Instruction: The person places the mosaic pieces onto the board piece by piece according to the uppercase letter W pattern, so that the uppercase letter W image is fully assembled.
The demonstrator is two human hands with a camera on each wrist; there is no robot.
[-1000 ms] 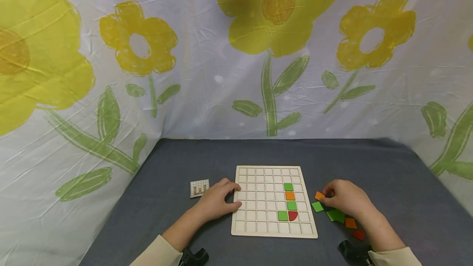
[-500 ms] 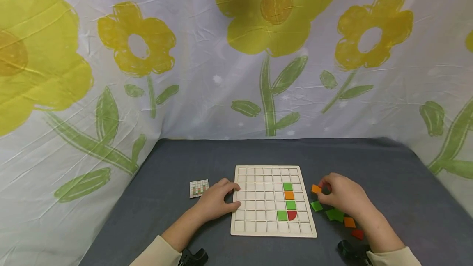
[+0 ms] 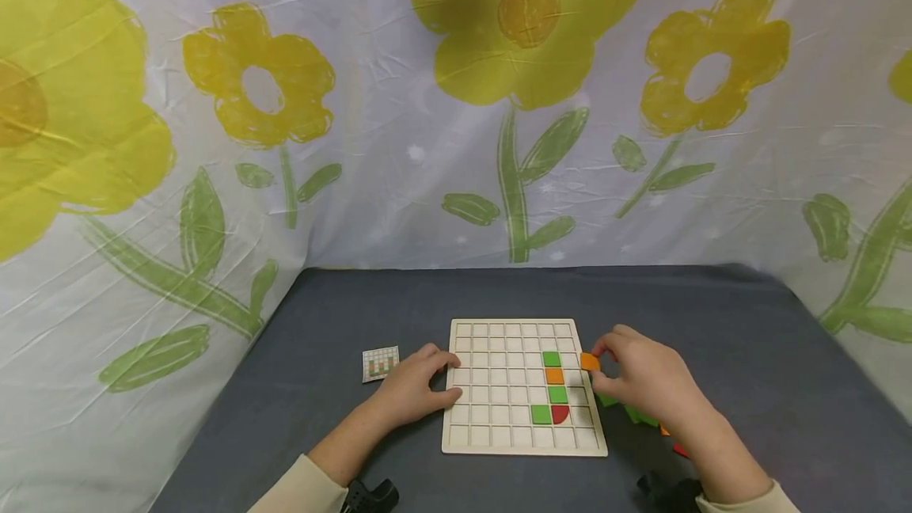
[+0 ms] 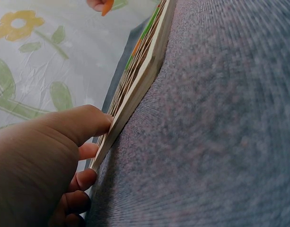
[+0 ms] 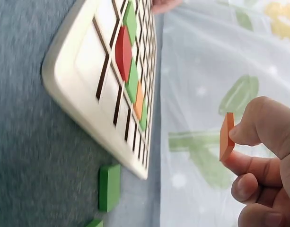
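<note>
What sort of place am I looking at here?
Perhaps a screened-off play or filming corner; the pictures don't settle which. A flower-printed sheet hangs behind a table covered in dark cloth, and on it lies a gridded board with a few coloured tiles set in its squares.

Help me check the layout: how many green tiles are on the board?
3: one green tile above the orange tile there, another green tile below that, a third green tile left of the red piece. None looks hidden.

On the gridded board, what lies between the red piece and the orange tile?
A green tile sits between the red piece and the orange tile; the head and right wrist views both show it.
</note>
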